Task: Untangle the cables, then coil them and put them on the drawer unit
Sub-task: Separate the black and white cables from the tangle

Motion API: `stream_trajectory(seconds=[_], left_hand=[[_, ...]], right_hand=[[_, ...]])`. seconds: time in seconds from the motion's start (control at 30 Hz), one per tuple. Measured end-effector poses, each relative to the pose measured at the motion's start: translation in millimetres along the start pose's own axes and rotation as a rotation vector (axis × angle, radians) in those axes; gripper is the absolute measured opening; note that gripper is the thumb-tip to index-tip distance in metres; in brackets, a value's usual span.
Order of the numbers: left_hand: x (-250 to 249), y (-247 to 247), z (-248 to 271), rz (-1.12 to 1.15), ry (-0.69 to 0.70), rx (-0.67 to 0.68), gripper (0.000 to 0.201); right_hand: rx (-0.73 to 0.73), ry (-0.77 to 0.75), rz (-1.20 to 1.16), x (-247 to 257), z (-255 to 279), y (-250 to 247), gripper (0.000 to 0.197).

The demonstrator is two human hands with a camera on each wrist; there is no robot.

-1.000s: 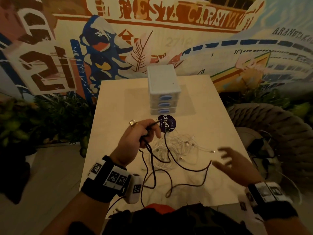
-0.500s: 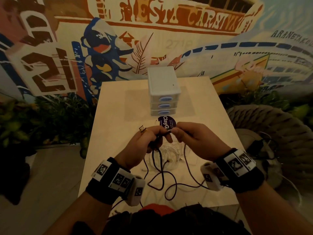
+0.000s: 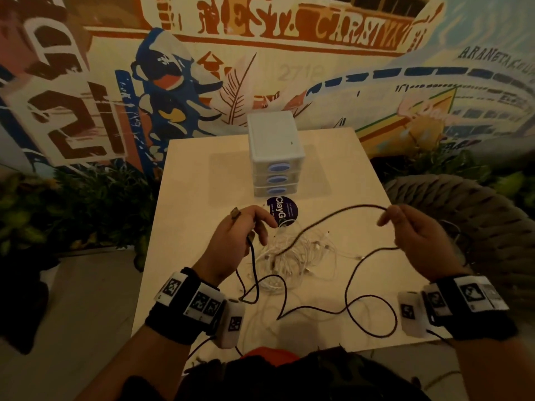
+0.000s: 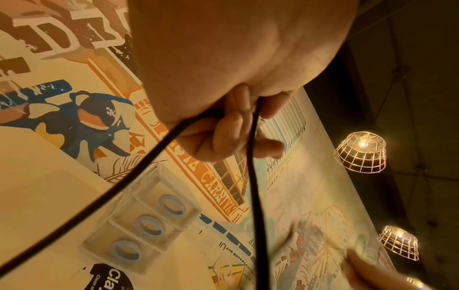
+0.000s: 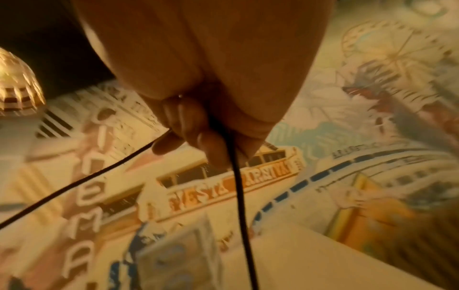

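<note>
A thin black cable [image 3: 315, 224] runs between both hands above a pale table [image 3: 202, 175]. My left hand [image 3: 240, 238] grips its end, the metal plug [image 3: 235, 212] sticking out past the knuckles; two black strands [image 4: 253, 176] hang from the curled fingers. My right hand [image 3: 405, 227] pinches the cable farther along, a strand [image 5: 238, 196] dropping from the fingers. Slack black loops [image 3: 362, 311] lie at the near edge. A tangle of white cables [image 3: 298, 256] lies between the hands. The white drawer unit [image 3: 273, 137], three blue-handled drawers, stands behind.
A round dark sticker [image 3: 282, 211] lies in front of the drawer unit. A painted mural wall [image 3: 260, 53] rises behind the table. Plants [image 3: 72, 215] stand left, a woven wicker chair [image 3: 474, 209] right. Wire cage lamps [image 4: 360, 153] hang overhead.
My right hand came in to meet the left at the cable, then drew away to the right, pulling a stretch of black cable out into an arc. My left hand stayed put.
</note>
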State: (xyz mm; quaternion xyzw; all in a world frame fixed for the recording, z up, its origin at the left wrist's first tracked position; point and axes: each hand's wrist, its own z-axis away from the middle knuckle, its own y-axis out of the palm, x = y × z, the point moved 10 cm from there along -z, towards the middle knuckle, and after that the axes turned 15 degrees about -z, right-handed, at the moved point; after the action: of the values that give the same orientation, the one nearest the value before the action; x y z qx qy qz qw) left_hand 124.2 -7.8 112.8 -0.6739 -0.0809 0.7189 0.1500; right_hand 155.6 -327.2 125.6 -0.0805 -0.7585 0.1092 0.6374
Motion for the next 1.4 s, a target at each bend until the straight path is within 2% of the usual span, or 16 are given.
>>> stream_trajectory(seconds=[0.17,0.27,0.37,0.5,0.57,0.63,0.77,0.8,0.87,0.97,1.03,1.13,1.17,1.23,1.27,1.4], left_hand=[[-0.9,-6.8,-2.3,0.007,0.002,-0.044,0.037],[-3.2,-11.7,-0.5,0.003,0.006,-0.082,0.037],[0.3,-15.8,0.6,0.003,-0.029,-0.11,0.038],[-0.4,-12.5,1.3,0.046,-0.033,-0.081,0.035],[-3.3,-9.7,1.6,0.041,-0.017,-0.062,0.034],[-5.5,-7.0,1.8,0.018,-0.001,-0.041,0.031],[-5.0,-5.5,3.2,0.006,0.004,-0.037,0.031],[-4.9,-6.4,4.1,0.018,0.009,-0.042,0.031],[-6.0,-9.5,6.0,0.055,0.03,-0.059,0.027],[-4.1,-15.5,8.5,0.12,0.047,-0.107,0.025],[-0.4,-17.2,10.6,0.16,0.044,-0.127,0.025],[6.4,-14.1,13.1,0.168,0.033,-0.112,0.024],[8.0,-11.9,13.8,0.163,0.032,-0.099,0.024],[10.9,-7.3,15.6,0.152,0.028,-0.071,0.025],[11.9,-5.3,16.7,0.144,0.029,-0.059,0.024],[15.6,1.4,22.1,0.109,0.041,-0.018,0.023]], right_hand=[[0.106,0.329,0.179,-116.3,42.2,-14.9,0.029],[0.099,0.499,0.162,-166.5,81.6,-14.5,0.027],[0.08,0.618,0.188,-193.0,111.5,-15.4,0.023],[0.262,0.734,0.365,-209.3,135.3,-5.8,0.019],[0.27,0.743,0.372,-202.8,134.5,-6.1,0.023],[0.154,0.691,0.297,-183.8,124.7,-13.7,0.029],[-0.324,0.595,0.079,-155.3,114.0,-74.1,0.031],[-0.369,0.616,0.049,-157.6,117.1,-86.4,0.033],[-0.355,0.724,0.007,-174.1,133.4,-98.3,0.036],[-0.08,0.842,0.063,-199.7,170.5,-72.7,0.037],[0.172,0.866,0.149,-205.4,198.0,-31.7,0.037],[0.458,0.977,0.121,-210.1,240.2,42.6,0.04],[0.556,1.01,0.119,-214.8,251.7,67.8,0.039],[0.778,1.026,0.269,-227.6,270.5,104.9,0.029],[0.861,1.039,0.361,-235.0,278.7,117.9,0.023],[0.988,1.005,0.526,-249.6,291.1,160.0,0.041]])
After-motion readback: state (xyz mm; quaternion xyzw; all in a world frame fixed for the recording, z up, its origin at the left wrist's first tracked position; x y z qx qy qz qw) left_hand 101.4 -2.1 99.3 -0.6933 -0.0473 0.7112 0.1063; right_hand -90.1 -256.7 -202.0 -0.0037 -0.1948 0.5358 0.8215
